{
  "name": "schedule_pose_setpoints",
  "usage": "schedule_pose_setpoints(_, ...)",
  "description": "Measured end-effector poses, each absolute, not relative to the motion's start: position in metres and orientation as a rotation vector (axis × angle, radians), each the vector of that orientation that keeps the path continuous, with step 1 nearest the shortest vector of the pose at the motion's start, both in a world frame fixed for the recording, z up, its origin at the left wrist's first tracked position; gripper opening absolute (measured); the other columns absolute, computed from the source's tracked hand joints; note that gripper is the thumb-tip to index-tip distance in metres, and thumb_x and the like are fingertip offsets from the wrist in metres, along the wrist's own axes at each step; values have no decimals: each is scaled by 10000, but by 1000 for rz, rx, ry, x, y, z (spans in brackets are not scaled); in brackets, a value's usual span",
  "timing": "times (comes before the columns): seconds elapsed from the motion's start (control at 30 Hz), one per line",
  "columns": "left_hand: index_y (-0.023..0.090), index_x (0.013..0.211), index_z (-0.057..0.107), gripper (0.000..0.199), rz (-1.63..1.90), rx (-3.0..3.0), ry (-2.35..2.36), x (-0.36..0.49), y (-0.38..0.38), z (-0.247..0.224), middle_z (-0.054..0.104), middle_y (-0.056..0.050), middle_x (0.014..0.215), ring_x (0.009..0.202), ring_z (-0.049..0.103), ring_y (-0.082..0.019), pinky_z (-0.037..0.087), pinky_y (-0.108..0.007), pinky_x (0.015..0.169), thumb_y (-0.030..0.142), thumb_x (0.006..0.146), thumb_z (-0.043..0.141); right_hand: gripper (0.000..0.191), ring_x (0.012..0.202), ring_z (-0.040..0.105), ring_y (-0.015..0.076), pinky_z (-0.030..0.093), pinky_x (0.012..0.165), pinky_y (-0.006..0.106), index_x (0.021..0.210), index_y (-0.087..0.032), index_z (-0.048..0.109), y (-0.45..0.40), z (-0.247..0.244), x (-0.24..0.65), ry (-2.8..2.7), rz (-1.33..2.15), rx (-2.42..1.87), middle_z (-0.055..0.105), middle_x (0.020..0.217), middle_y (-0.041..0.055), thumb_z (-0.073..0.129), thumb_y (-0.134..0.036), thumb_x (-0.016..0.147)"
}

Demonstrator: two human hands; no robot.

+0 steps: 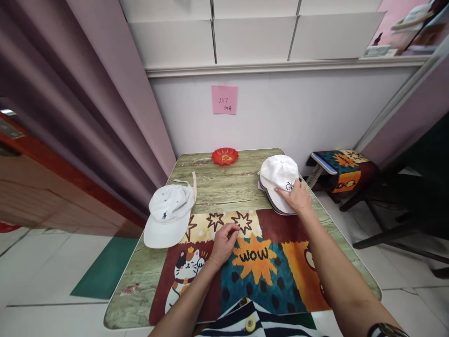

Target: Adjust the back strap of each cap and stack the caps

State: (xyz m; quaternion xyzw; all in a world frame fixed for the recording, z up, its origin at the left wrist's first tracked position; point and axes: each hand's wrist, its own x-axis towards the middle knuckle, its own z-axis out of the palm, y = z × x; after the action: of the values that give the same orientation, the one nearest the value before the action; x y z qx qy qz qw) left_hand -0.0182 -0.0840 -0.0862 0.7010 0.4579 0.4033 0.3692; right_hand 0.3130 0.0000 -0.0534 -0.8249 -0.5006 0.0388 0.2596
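Observation:
My right hand [298, 199] is on a white cap [275, 171] with black letters on its front, at the right side of the table. The thumb lies across the cap's front, and the other fingers bend round its side, partly hidden. Beneath this cap the dark edges of at least one other cap show, stacked under it. My left hand [225, 243] is over the printed mat, fingers curled in towards the thumb, with nothing visible in it. A second white cap [168, 213] with a small dark blue logo sits at the table's left edge, its strap loose at the back.
A patterned mat [242, 290] covers the near part of the green wooden table [220, 189]. At the back stands a red scalloped dish [225, 157]. A pink note [224, 99] is on the wall behind. To the right is a low stool [342, 164]; a curtain [115, 93] hangs left.

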Motion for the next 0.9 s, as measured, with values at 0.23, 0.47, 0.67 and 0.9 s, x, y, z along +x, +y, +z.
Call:
schedule_pose_setpoints(0.23,215,872,670,120,1054,1802,1169,-18,-84,-87,709,-47,920,909,669,-201,512,-333,849,258,897,561,1084,1264,506,447,369,1064,588,1438,-68,383,-6,-70,302,-1349,17,-2155,501,1373,329,614,-840,714)
schedule_pose_setpoints(0.47,213,872,675,114,1053,1801,1180,-17,-86,-91,711,-43,913,886,668,-194,514,-324,826,247,876,567,1076,1354,424,476,275,1112,670,1473,-14,353,-12,-51,297,-1288,-1,-2159,455,1434,361,705,-711,733)
schedule_pose_setpoints(0.67,203,887,687,123,1076,1667,1158,-12,-85,-99,718,-43,889,812,664,-177,539,-315,780,295,865,608,727,1451,374,348,273,1187,564,1511,-144,393,-38,-46,216,-1554,30,-1639,441,1544,205,554,-521,911)
schedule_pose_setpoints(0.9,197,847,675,134,1309,1574,1337,-47,-68,-69,710,-41,858,799,664,-181,535,-321,796,327,826,649,512,746,735,224,597,718,354,1083,-160,661,-33,-109,126,-1116,988,-1356,764,875,91,626,-585,800)
